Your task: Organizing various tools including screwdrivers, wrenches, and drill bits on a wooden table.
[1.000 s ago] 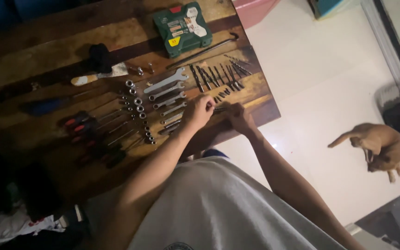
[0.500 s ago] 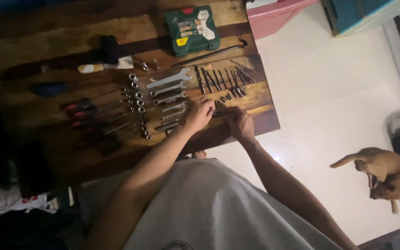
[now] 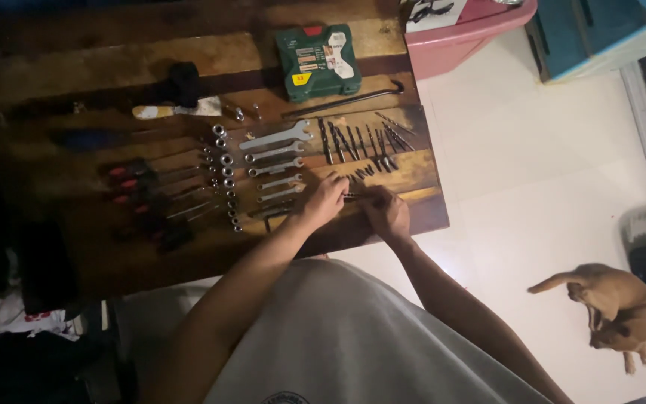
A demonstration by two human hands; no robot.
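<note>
Drill bit point(image 3: 358, 197), small and dark, sits pinched between both hands near the front edge of the wooden worktop point(image 3: 114, 254), just below the fanned row of longer drill bits point(image 3: 360, 141). The left hand point(image 3: 323, 200) has its fingers closed on one end of it, and the right hand point(image 3: 386, 213) has its fingers closed on the other, both resting low against the wood. The light is dim, so I cannot tell more about the piece than its thin, dark outline.

To the left of the hands lie the spanners point(image 3: 274, 153), laid in a column from large to small, then a line of shiny sockets point(image 3: 224, 170), then the red-handled screwdrivers point(image 3: 140, 187) in shadow. A green bit case point(image 3: 317, 51) stands at the far edge, with a long hooked bar point(image 3: 342, 101) lying just in front of it.

Handling it well, I judge, means keeping both wrists planted on the wood, setting the piece down parallel to its neighbours, and lifting the fingers straight off so nothing close by gets nudged. A tan dog point(image 3: 614, 303) lies on the pale floor, well apart.
</note>
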